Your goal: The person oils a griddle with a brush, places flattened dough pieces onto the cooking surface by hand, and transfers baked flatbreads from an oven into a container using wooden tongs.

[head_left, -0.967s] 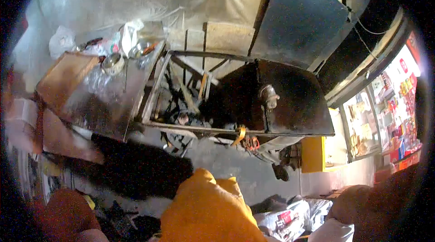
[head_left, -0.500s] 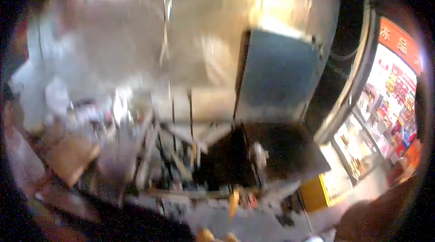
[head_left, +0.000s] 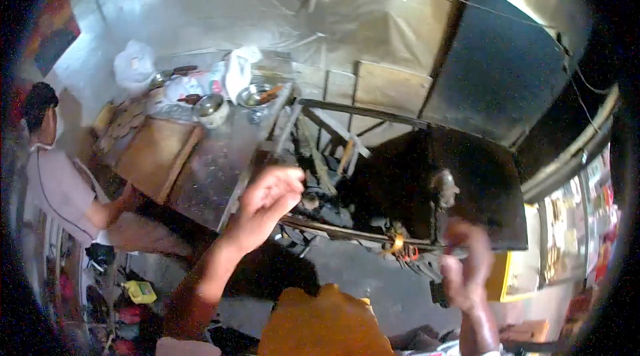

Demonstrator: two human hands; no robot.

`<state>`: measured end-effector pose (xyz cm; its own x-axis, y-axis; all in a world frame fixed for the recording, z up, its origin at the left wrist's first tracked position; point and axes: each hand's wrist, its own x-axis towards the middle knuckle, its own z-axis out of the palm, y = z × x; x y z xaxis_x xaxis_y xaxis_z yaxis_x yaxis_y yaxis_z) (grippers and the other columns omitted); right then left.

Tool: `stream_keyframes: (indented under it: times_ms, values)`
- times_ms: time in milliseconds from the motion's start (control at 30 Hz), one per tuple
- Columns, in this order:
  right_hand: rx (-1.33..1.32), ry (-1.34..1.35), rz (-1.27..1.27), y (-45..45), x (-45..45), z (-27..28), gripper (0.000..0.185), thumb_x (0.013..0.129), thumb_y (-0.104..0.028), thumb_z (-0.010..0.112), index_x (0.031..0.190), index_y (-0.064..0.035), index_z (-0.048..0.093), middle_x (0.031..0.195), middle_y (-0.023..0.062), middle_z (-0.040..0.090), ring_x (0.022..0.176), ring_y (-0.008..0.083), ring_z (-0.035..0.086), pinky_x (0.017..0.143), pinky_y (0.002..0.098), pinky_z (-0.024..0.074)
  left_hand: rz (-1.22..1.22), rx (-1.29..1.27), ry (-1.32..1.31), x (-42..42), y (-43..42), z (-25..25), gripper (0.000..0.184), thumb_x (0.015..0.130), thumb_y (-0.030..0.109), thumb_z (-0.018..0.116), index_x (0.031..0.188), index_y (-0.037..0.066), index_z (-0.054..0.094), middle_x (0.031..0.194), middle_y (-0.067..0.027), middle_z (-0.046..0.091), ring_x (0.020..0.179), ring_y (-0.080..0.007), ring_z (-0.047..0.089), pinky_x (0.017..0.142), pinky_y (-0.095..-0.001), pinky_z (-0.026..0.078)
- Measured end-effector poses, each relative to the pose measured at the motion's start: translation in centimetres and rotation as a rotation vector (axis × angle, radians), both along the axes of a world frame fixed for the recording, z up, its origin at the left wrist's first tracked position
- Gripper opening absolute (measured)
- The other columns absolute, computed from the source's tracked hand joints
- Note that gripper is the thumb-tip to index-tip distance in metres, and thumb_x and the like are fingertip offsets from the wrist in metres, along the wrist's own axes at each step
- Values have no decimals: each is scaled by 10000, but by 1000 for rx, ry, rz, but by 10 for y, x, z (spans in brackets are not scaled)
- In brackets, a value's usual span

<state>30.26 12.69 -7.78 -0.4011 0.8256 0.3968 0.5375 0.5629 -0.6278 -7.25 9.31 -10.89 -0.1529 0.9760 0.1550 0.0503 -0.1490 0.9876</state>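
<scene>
Into view swing left hand (head_left: 270,197) and right hand (head_left: 468,266), near the dark frame (head_left: 333,227)!
Left's half-curled, nothing visible inside; right's blurred, can't tell its grip.

I can read no text, label, brand or number anywhere around me: the colourful goods (head_left: 603,197) at the far right are too small and blurred for me.

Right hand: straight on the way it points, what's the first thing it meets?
Right hand: probably the black panel ahead, with the grey lump just left of that line. The hand is blurred and depth is unclear, so the gap can't be told.
</scene>
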Motion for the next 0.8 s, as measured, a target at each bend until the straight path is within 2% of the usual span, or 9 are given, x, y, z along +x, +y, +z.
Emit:
stream_keyframes:
  times_ms: [33, 67, 100, 167, 400, 467, 533, 700, 800]
  values:
    - [-395, -74, -52, 2, 2, -37, 427, 867, -200, 776, 1193, 24, 613, 1060, 160, 682, 926, 287, 670, 767, 404, 541, 28, -459, -490, -35, 12, -57, 378, 998, 272, 610, 1309, 63, 550, 1152, -88, 608, 1066, -208, 599, 935, -381, 513]
    - [-193, -76, 19, 4, 2, -84, 273, 939, -226, 705, 1025, 27, 651, 874, 130, 652, 805, 180, 624, 701, 329, 513, 174, -504, -1015, -57, 11, -88, 414, 997, 340, 598, 1326, 95, 542, 1174, -71, 576, 1030, -217, 598, 947, -414, 511]
    - [-216, 0, 6, -5, -3, -115, 287, 937, -225, 709, 1046, 36, 654, 866, 126, 659, 788, 175, 626, 691, 329, 514, 471, -461, -891, -80, 18, -141, 476, 962, 407, 626, 1337, 125, 542, 1154, -56, 560, 1017, -216, 581, 959, -424, 488]
    - [-502, 223, -162, -33, -21, -145, 321, 932, -223, 715, 1087, 53, 660, 849, 118, 673, 754, 165, 631, 671, 331, 517, 445, -475, -809, -130, 19, -172, 444, 933, 435, 643, 1274, 158, 590, 1093, -21, 583, 1033, -209, 564, 962, -407, 469]
    - [-838, -79, -84, -30, -127, -160, 306, 987, -228, 663, 1240, -55, 652, 1085, 158, 719, 931, 307, 687, 832, 384, 552, 445, -547, -766, -266, 141, -240, 373, 938, 409, 642, 1217, 163, 619, 1116, -22, 617, 992, -214, 593, 934, -408, 495]
    - [-829, 240, -68, -26, -180, -151, 266, 988, -113, 633, 1226, 6, 643, 1052, 151, 703, 920, 228, 663, 810, 348, 544, 402, -564, -794, -307, 184, -263, 385, 960, 402, 622, 1273, 182, 580, 1145, -46, 622, 1016, -234, 607, 890, -407, 525]
    - [-823, 427, -132, -27, -226, -158, 287, 958, -84, 646, 1238, -20, 641, 1025, 178, 687, 840, 304, 674, 737, 366, 555, 414, -579, -705, -340, 226, -276, 425, 976, 423, 598, 1326, 190, 535, 1153, -54, 623, 1006, -241, 612, 885, -425, 526]
    - [-762, -392, -153, -70, -203, -245, 318, 907, -179, 726, 1205, -82, 671, 1044, 162, 688, 765, 324, 679, 631, 396, 559, 347, -567, -698, -395, 299, -295, 561, 1018, 476, 534, 1472, 246, 298, 1292, -142, 581, 1059, -315, 630, 909, -473, 522]
    - [-643, -366, -222, -42, -250, -214, 326, 900, -218, 741, 1194, -94, 675, 1053, 163, 689, 741, 325, 682, 612, 407, 556, 335, -596, -776, -414, 336, -311, 546, 1020, 478, 528, 1469, 272, 294, 1315, -151, 568, 1059, -337, 647, 919, -483, 523]
